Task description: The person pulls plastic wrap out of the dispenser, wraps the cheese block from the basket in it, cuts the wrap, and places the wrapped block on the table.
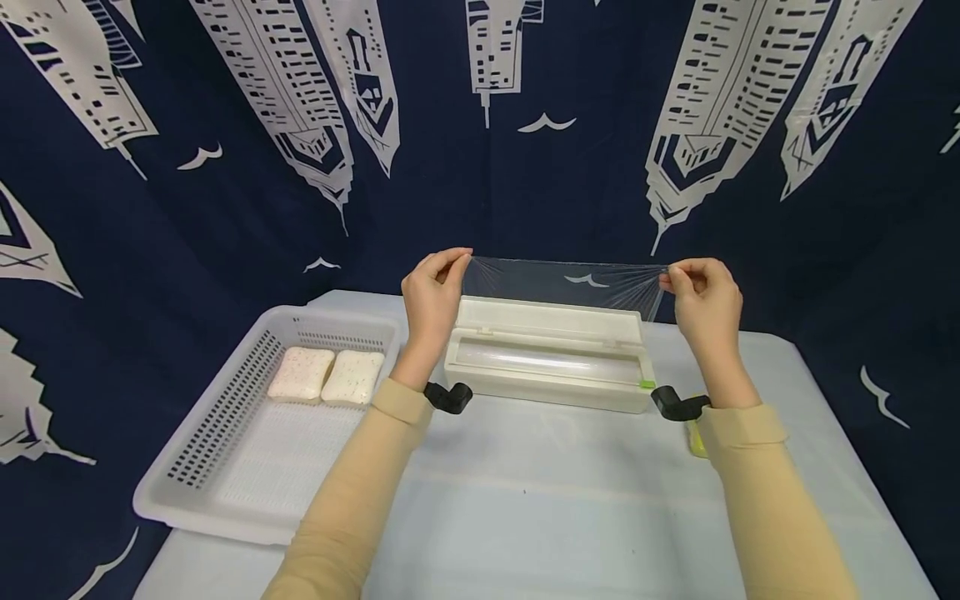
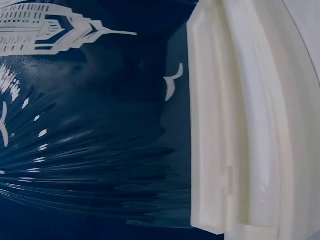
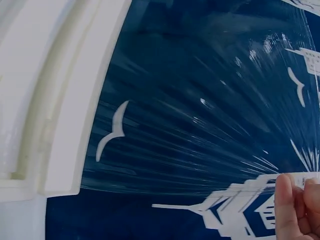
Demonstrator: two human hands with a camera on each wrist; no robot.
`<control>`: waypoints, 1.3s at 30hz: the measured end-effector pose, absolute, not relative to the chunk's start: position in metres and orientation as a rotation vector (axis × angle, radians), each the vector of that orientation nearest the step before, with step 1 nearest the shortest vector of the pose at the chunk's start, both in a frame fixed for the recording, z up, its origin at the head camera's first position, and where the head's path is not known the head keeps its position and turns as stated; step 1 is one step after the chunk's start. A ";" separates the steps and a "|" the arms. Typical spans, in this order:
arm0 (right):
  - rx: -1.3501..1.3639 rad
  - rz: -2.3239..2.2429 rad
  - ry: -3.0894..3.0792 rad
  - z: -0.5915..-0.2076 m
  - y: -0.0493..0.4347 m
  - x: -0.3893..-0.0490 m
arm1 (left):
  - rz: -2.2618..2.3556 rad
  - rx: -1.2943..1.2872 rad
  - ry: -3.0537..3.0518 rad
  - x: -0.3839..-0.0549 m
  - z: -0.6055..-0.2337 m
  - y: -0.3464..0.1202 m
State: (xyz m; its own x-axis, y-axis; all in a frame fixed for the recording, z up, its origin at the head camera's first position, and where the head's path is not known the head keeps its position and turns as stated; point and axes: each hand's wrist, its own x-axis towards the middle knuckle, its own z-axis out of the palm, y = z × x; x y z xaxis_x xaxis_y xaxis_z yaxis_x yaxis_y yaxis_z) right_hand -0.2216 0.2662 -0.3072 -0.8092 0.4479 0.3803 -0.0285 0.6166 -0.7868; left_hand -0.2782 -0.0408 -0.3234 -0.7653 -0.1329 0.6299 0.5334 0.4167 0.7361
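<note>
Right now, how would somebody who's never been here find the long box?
On the white table, find the basket on the left. To its right, near the far edge, lies the long cream box. Unlike the basket, it has a raised lid, a shiny roll inside and a green tab.

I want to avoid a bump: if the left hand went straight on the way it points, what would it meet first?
Probably the navy skyline-print fabric backdrop. Apart from the cling film the left hand pinches, nothing else shows in that line, though depth is unclear.
</note>
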 end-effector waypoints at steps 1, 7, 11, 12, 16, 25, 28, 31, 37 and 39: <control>-0.322 1.140 -2.264 -0.305 0.266 -0.221 | -1.382 -0.342 -2.042 -0.277 -0.321 -0.042; -0.238 1.236 -2.084 -0.294 0.264 -0.218 | -1.410 -0.383 -1.979 -0.270 -0.304 -0.046; -0.156 1.307 -1.941 -0.285 0.263 -0.214 | -1.425 -0.422 -1.928 -0.266 -0.294 -0.047; -0.136 1.326 -1.909 -0.282 0.263 -0.213 | -1.432 -0.429 -1.912 -0.265 -0.292 -0.048; -0.077 1.355 -1.836 -0.272 0.261 -0.210 | -1.481 -0.448 -1.848 -0.259 -0.282 -0.050; -0.094 1.249 -1.909 -0.267 0.251 -0.178 | -1.406 -0.490 -1.833 -0.240 -0.283 -0.059; -0.125 1.092 -2.022 -0.271 0.246 -0.155 | -1.320 -0.515 -1.815 -0.229 -0.290 -0.065; -0.131 0.947 -2.098 -0.276 0.244 -0.130 | -1.261 -0.541 -1.790 -0.215 -0.298 -0.071; -0.083 0.891 -2.175 -0.298 0.240 -0.081 | -1.241 -0.613 -1.824 -0.180 -0.315 -0.086; -0.088 0.953 -2.195 -0.306 0.237 -0.066 | -1.227 -0.655 -1.845 -0.167 -0.324 -0.091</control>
